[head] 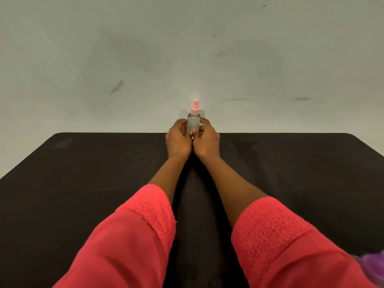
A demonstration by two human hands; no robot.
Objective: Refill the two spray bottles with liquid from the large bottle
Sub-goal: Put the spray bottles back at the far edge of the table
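A dark table (83, 173) fills the lower half of my view and runs up to a pale, scuffed wall (124, 48). At 12 o'clock, right at the table's far edge, stands one small clear spray bottle (193, 123), upright, with its pink cap (195, 106) on.

Both my arms reach straight out to it. My left hand (178, 140) holds it from the 9 o'clock side and my right hand (207, 140) from the 3 o'clock side. The fingers of each are curled round the lower body, and the thumbs meet near the base on my side. The cap and shoulder stand free above my fingers. My red sleeves (128, 235) cover the arms nearer me. A blurred purple thing (372, 265) pokes in at 4 o'clock; I cannot tell what it is.

As for progress, there is little to go on. The large bottle is not in view, nor is the other spray bottle. The clear wall looks hazy, and I cannot read a liquid level through it. With the cap on, I judge this bottle is either not yet opened for filling or already closed after it. Which of the two, I cannot say. If it is unfilled, everything is left: uncap, pour, recap, then repeat with the other.
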